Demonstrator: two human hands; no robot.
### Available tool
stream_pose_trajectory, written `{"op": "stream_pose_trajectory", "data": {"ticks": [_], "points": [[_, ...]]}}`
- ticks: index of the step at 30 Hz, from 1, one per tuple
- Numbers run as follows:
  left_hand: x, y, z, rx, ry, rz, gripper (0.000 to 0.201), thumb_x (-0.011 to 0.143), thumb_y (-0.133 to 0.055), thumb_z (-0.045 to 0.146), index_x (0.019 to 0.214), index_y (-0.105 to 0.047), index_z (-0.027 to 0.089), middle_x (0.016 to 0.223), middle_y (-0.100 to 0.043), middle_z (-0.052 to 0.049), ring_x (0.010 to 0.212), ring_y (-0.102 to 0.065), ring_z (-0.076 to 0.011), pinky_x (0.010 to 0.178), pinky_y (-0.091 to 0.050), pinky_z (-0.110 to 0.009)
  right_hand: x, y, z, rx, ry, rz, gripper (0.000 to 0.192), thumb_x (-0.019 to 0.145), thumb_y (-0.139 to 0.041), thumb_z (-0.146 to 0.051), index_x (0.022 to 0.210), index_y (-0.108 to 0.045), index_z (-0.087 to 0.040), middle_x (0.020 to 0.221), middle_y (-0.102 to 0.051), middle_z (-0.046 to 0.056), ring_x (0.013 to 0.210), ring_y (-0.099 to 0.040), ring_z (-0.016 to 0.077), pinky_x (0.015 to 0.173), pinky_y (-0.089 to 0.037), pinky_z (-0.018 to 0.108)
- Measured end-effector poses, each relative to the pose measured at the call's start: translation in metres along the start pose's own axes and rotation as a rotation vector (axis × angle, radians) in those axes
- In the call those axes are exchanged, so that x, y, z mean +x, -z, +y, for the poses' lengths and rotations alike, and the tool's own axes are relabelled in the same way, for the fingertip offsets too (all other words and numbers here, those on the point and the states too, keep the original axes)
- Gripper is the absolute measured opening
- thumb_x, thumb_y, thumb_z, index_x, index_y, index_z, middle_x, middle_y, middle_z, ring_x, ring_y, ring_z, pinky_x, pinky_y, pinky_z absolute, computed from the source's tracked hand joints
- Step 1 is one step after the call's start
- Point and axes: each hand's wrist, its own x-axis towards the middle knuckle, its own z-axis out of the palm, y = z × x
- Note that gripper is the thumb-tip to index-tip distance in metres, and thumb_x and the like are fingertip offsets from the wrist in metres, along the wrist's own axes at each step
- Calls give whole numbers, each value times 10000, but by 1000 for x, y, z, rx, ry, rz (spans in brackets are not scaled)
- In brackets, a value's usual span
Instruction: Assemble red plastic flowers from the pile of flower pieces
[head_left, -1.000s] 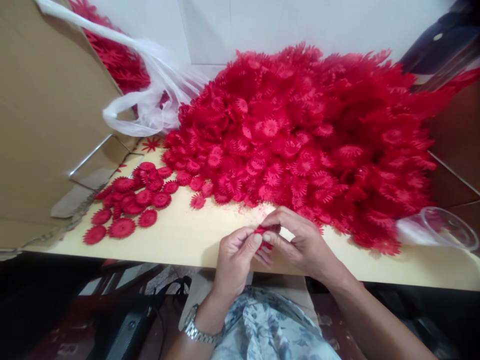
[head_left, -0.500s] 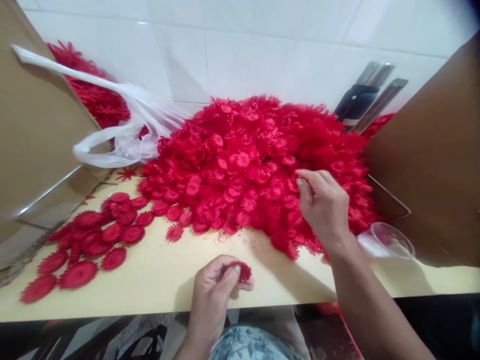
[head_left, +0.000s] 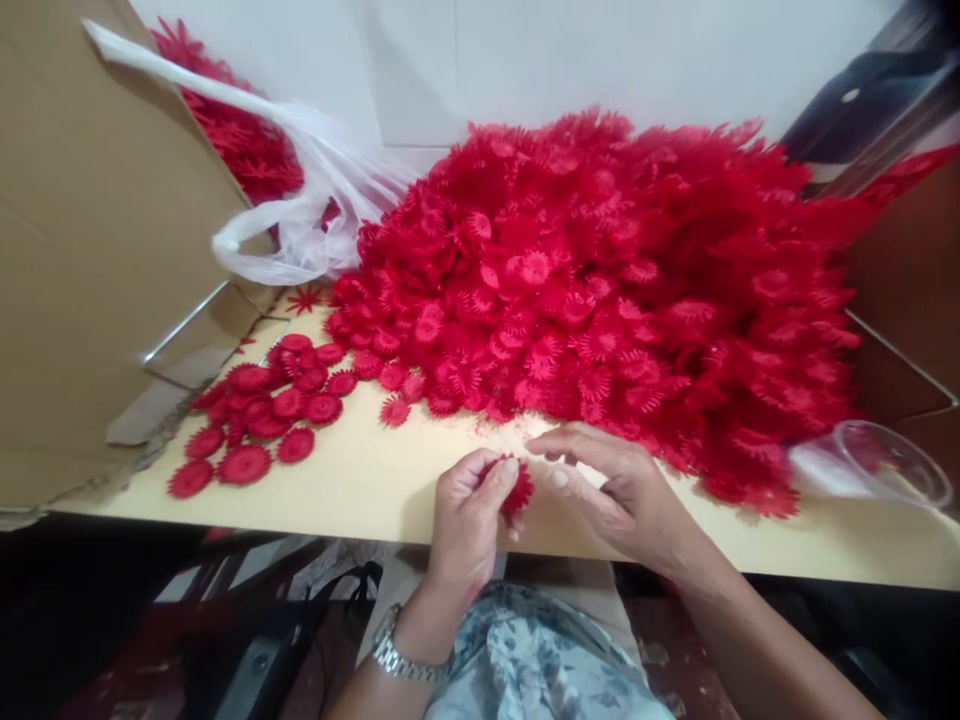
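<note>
Held 1 toothed red disc (head_left: 520, 488) in the left hand (head_left: 466, 508), pinched between thumb and fingers just above the near part of the yellow tabletop (head_left: 375, 480). Held the right hand (head_left: 609, 490) just to the right of it, with thumb and forefinger parted and nothing visible between the tips. Could not tell the number of layers in the pinched disc; judged it likely partway made.

Had a small group of red discs (head_left: 264, 422) on the left of the tabletop, partly overlapping, with several thick enough to look like stacked layers. Judged these probably done, going by thickness and separate placing. Had far more apparently left in the large heap of red cut pieces (head_left: 585, 290), spread from the middle to the right and reaching back toward the far wall (head_left: 510, 60). Seemed, by that balance, early in the work. Found 1 star-shaped red piece (head_left: 303, 298) farther left, near the white plastic bag (head_left: 300, 245), with its role unclear.
</note>
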Motion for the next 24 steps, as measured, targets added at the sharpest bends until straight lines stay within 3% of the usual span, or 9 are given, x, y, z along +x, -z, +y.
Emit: {"op": "stream_pose_trajectory", "data": {"ticks": [4, 9, 14, 19, 24], "points": [[-2, 4, -3, 57, -56, -6, 383, 703, -662, 458, 544, -475, 164, 447, -408, 77, 371, -321, -37, 342, -249, -157, -2, -17, -6, 268, -203, -68, 180, 838, -579, -361, 867, -605, -185, 782, -652, 17, 709, -598, 135, 614, -477, 235], [-1, 9, -7, 106, -97, -23, 507, 679, -688, 479, 465, -351, 167, 436, -273, 85, 406, -233, -33, 367, -206, -166, 0, -26, -10, 312, -274, -116, 178, 764, -670, -314, 771, -557, -176, 649, -576, -32, 581, -492, 90, 520, -393, 199], [-2, 14, -12, 161, -74, -86, 480, 762, -554, 576, 539, -439, 168, 455, -363, 62, 409, -323, -53, 365, -240, -170, -1, -26, -7, 373, -277, -162, 162, 839, -566, -297, 740, -526, -176, 631, -595, -21, 572, -543, 100, 526, -411, 204], [-5, 15, -9, 241, -74, -226, 305, 817, -564, 443, 713, -553, 156, 567, -504, 37, 489, -440, -65, 446, -356, -158, -3, -23, 1, -63, -91, -19, 107, 860, -470, -188, 797, -555, -173, 673, -620, 7, 606, -581, 122, 559, -417, 217], [-5, 11, -5, 219, -81, -221, 213, 805, -589, 326, 706, -610, 139, 561, -559, 8, 512, -513, -100, 498, -437, -198, -2, -28, 4, -397, 99, 173, 156, 862, -424, -137, 750, -525, -178, 584, -562, -4, 501, -523, 106, 486, -369, 203]]}}
